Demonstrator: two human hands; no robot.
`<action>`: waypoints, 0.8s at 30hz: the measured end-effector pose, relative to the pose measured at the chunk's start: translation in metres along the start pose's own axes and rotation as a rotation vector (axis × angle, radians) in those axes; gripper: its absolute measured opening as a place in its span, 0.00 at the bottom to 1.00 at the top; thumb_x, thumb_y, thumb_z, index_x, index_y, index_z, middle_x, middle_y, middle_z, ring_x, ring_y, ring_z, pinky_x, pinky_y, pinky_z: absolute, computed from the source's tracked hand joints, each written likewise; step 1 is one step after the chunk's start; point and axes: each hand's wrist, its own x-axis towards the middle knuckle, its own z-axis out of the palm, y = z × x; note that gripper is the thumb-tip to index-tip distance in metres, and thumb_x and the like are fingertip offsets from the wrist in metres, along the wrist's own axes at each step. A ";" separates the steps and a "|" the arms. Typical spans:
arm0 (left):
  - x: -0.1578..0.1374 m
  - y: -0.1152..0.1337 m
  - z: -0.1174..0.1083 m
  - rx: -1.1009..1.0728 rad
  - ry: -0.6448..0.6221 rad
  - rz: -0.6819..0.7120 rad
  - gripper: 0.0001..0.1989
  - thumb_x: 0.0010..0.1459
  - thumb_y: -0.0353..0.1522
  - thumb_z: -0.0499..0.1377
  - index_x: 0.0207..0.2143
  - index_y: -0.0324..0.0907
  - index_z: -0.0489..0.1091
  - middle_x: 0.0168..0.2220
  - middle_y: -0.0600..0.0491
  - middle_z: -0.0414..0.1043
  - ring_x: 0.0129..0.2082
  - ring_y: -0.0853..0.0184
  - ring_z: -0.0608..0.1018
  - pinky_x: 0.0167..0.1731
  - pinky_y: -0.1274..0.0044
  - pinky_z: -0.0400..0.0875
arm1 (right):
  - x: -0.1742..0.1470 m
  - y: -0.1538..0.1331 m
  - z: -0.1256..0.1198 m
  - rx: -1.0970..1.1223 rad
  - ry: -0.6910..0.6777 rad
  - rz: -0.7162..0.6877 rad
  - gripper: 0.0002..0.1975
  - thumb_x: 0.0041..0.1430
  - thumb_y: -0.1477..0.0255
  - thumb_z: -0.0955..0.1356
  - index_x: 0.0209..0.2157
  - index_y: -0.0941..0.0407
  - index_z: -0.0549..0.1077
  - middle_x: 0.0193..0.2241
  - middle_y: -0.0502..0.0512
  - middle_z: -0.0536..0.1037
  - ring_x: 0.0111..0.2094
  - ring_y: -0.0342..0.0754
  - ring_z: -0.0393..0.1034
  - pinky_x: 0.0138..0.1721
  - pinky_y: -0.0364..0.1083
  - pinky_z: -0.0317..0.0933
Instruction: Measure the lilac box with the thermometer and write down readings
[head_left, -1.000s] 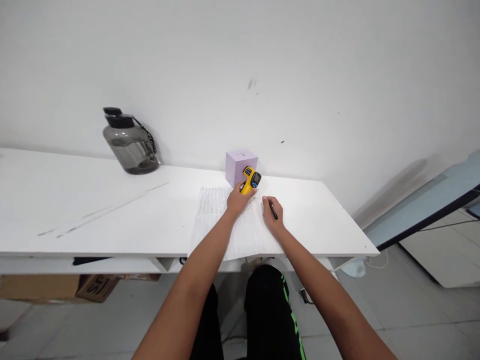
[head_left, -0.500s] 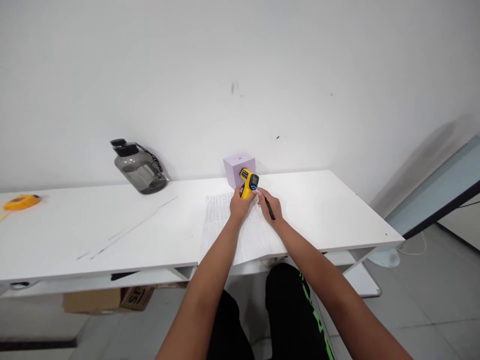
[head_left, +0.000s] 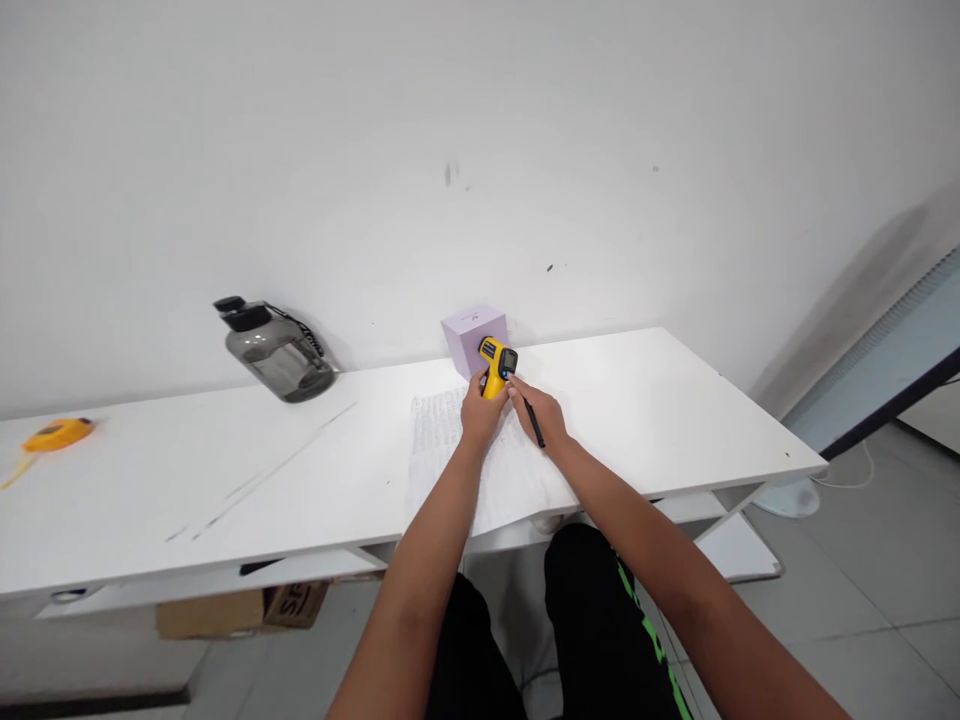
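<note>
My left hand is closed around the handle of a yellow and black infrared thermometer, whose small screen and buttons face me. Its front end points at a lilac box standing against the wall. My right hand grips a black pen, and its fingertips reach the thermometer's buttons. Beneath both hands lies a sheet of paper covered in handwriting, partly hidden by my left forearm; its near end hangs over the table edge.
The white table runs along the wall. A grey water bottle with a black lid leans at the back left. Farther left is an orange tape measure. A cardboard box sits below, and a pale panel-like object stands at right.
The view has tilted and shifted slightly. My right fingers have moved closer in, onto the thermometer's buttons. My left hand keeps its hold.
</note>
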 end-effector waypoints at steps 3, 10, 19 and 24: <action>0.000 -0.003 0.000 0.009 0.003 0.004 0.32 0.49 0.43 0.67 0.57 0.48 0.67 0.49 0.49 0.75 0.48 0.58 0.77 0.50 0.67 0.69 | -0.001 0.000 0.000 0.008 0.008 -0.012 0.20 0.69 0.66 0.60 0.58 0.47 0.72 0.51 0.49 0.79 0.51 0.52 0.75 0.54 0.50 0.68; -0.003 0.000 -0.002 0.006 -0.024 0.023 0.34 0.49 0.42 0.67 0.58 0.48 0.66 0.53 0.48 0.74 0.50 0.57 0.77 0.51 0.68 0.69 | -0.004 0.000 0.001 -0.011 0.056 -0.027 0.19 0.68 0.66 0.60 0.56 0.48 0.74 0.50 0.50 0.80 0.51 0.51 0.75 0.55 0.49 0.68; -0.010 0.010 -0.006 0.049 -0.061 0.042 0.31 0.51 0.42 0.65 0.58 0.50 0.67 0.54 0.51 0.74 0.52 0.58 0.76 0.53 0.69 0.68 | -0.005 -0.002 -0.002 0.006 0.073 0.000 0.18 0.68 0.66 0.61 0.54 0.48 0.75 0.51 0.49 0.79 0.51 0.49 0.75 0.54 0.47 0.68; -0.010 0.010 -0.006 0.039 -0.056 0.061 0.30 0.51 0.42 0.65 0.58 0.51 0.68 0.53 0.51 0.75 0.51 0.58 0.76 0.53 0.68 0.68 | -0.005 -0.003 -0.003 0.014 0.071 0.002 0.18 0.68 0.66 0.60 0.53 0.49 0.76 0.50 0.51 0.79 0.51 0.51 0.75 0.54 0.49 0.68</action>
